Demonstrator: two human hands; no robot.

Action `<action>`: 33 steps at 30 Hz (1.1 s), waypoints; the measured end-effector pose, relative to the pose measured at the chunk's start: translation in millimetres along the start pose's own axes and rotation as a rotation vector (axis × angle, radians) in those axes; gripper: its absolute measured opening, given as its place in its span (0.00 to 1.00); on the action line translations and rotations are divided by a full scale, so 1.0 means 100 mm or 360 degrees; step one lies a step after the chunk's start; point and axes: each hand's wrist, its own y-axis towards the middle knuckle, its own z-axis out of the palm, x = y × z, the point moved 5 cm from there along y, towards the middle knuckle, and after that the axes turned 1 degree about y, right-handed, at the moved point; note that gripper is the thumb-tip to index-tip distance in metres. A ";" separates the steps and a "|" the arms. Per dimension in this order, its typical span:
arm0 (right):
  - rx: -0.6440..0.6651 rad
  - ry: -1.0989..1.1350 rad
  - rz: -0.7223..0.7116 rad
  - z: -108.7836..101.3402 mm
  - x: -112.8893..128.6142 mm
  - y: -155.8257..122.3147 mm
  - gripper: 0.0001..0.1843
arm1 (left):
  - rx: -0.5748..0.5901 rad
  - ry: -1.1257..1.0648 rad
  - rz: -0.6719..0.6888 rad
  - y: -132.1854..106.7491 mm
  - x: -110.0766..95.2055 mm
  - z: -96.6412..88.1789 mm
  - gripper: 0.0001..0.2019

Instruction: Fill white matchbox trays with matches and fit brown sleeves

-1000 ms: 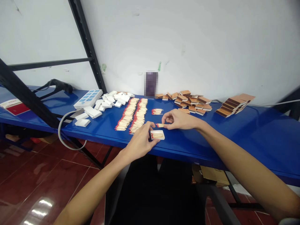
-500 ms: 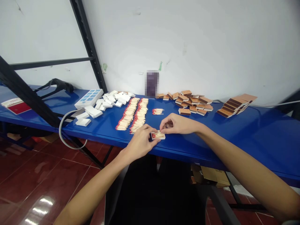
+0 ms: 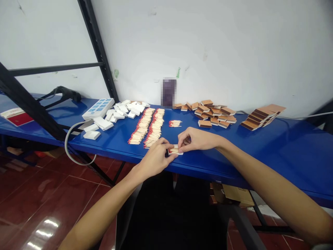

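Note:
Thumb and fingers of my left hand close around the left end of a small white matchbox tray near the table's front edge. Red-headed matches lie in that tray, heads to the left. My right hand is closed in a pinch over the tray's right end, its fingertips on the matches there and hiding their tail ends. Just beyond the hands is a small loose group of matches. Two long rows of matches, a left row and a right row, stretch back beside my left hand.
White empty trays are heaped at back left, beside a white box with blue panels. Brown matchbox sleeves form a pile at back right, with stacked flat sleeves farther right. A black metal post and grey cable stand left.
My right hand has come down slightly onto the right end of the tray, its fingertips now lower on the matches. My left hand keeps its hold on the tray.

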 end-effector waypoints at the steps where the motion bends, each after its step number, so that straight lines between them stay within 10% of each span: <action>1: 0.0008 0.0013 -0.0004 0.00 0.00 0.00 0.17 | -0.0004 -0.0001 -0.0001 0.00 0.00 0.00 0.13; 33: -0.0097 -0.0186 -0.0148 0.04 0.02 0.00 0.15 | -0.0168 -0.0313 -0.0126 0.02 0.07 -0.01 0.08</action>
